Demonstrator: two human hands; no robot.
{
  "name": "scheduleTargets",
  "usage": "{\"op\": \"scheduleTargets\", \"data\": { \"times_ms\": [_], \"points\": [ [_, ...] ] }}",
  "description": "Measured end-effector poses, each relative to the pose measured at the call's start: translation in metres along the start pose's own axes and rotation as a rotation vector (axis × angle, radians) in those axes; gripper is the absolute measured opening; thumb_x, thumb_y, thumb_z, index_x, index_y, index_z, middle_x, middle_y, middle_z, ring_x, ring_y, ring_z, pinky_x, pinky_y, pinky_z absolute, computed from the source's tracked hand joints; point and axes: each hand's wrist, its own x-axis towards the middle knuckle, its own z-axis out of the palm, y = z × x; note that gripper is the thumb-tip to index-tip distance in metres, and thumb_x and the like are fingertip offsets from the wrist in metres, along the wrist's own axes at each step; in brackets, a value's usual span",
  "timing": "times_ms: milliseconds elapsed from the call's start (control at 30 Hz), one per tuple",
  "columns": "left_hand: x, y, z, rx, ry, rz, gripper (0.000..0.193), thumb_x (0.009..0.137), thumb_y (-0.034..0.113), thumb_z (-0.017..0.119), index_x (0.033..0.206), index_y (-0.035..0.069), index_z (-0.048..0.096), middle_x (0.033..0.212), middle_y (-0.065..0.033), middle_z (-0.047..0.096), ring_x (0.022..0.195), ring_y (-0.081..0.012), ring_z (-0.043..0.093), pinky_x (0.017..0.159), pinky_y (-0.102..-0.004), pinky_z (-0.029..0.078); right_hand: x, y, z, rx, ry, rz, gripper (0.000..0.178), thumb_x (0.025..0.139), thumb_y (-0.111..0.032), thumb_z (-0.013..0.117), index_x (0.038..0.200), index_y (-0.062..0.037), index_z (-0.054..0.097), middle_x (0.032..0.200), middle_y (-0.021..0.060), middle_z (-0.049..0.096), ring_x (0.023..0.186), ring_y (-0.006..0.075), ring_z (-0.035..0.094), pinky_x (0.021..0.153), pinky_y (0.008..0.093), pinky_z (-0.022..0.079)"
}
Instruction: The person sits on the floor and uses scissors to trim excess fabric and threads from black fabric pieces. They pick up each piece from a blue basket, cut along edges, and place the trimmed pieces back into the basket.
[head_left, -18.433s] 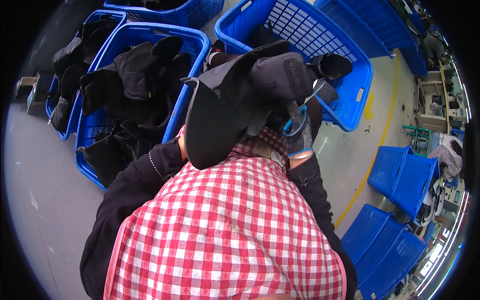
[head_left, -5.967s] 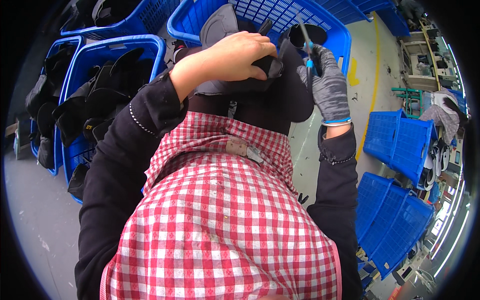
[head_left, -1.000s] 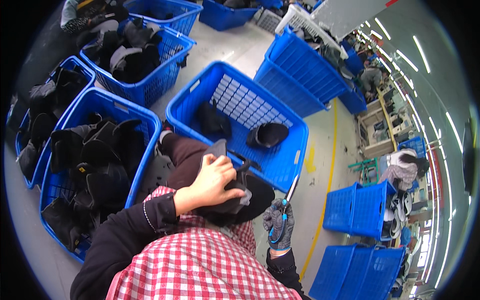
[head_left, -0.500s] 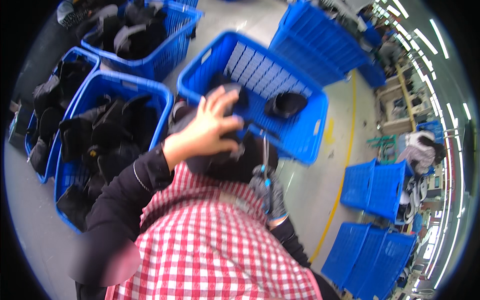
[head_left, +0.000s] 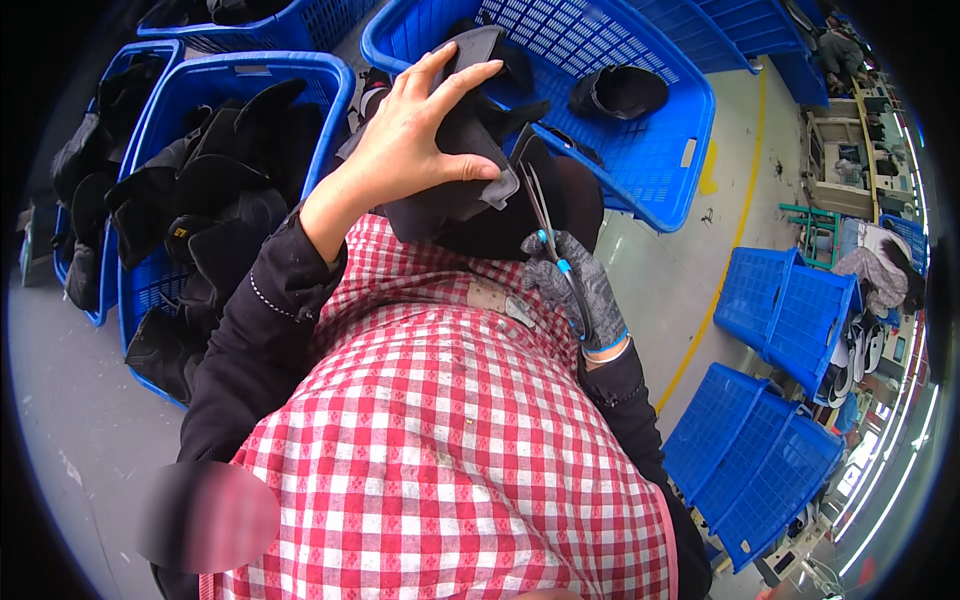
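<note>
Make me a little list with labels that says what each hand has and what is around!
left hand: bare, fingers spread, gripping a black shoe upper
right hand: in a grey glove, holding small snips with blades pointing up at the upper
clothing: red checked apron, dark sleeves
basket on the left: blue, full of black shoe uppers
basket ahead: blue, nearly bare, one black piece inside
further right: more blue baskets on the floor
</note>
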Motion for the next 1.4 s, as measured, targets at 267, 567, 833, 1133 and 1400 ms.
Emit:
{"op": "scheduleTargets", "data": {
  "times_ms": [267, 567, 833, 1133, 1400],
  "points": [
    [-0.001, 0.001, 0.008, 0.001, 0.011, -0.002, 0.104, 0.067, 0.077, 0.082, 0.156, 0.039, 0.043, 0.165, -0.0237, 0.029, 0.15, -0.0488, 0.031, 0.116, -0.0645, 0.037, 0.003, 0.005, 0.011, -0.082, -0.013, -0.175, 0.038, 0.1, -0.025, 0.071, 0.129, -0.0026, 0.062, 0.099, -0.0019, 0.066, 0.079, 0.0036, 0.06, 0.066, 0.0184, 0.045],
    [-0.003, -0.001, 0.009, -0.01, 0.006, -0.014, 0.106, 0.065, 0.074, 0.084, 0.156, 0.038, 0.044, 0.168, -0.0184, 0.026, 0.153, -0.0478, 0.027, 0.116, -0.0658, 0.038, 0.007, 0.01, 0.007, -0.028, -0.033, -0.12, 0.032, 0.099, -0.008, 0.069, 0.13, -0.0013, 0.063, 0.112, 0.0032, 0.069, 0.092, 0.0101, 0.065, 0.083, 0.0253, 0.055],
    [-0.002, -0.001, 0.009, 0.004, -0.001, -0.024, 0.107, 0.063, 0.075, 0.085, 0.156, 0.039, 0.044, 0.168, -0.0177, 0.026, 0.153, -0.0463, 0.027, 0.117, -0.0656, 0.038, 0.005, 0.004, 0.008, 0.094, -0.111, -0.11, 0.043, 0.098, -0.028, 0.073, 0.132, -0.0047, 0.062, 0.1, 0.0024, 0.07, 0.082, 0.0072, 0.066, 0.062, 0.0194, 0.047],
    [-0.002, 0.002, 0.007, -0.019, -0.003, -0.002, 0.103, 0.067, 0.069, 0.087, 0.156, 0.038, 0.044, 0.168, -0.0185, 0.026, 0.154, -0.0465, 0.026, 0.119, -0.0635, 0.036, 0.002, -0.004, 0.001, -0.024, -0.095, -0.098, 0.036, 0.098, -0.017, 0.072, 0.13, -0.004, 0.064, 0.091, -0.0006, 0.068, 0.069, 0.0048, 0.061, 0.058, 0.0182, 0.043],
    [-0.003, 0.005, 0.012, 0.002, -0.014, 0.008, 0.103, 0.067, 0.069, 0.087, 0.156, 0.039, 0.044, 0.167, -0.02, 0.026, 0.153, -0.0472, 0.026, 0.119, -0.0645, 0.034, 0.011, -0.013, -0.004, -0.386, -0.037, -0.207, 0.032, 0.097, -0.015, 0.074, 0.125, -0.0011, 0.067, 0.103, 0.0045, 0.072, 0.086, 0.0101, 0.065, 0.081, 0.0267, 0.054]
  ]
}}
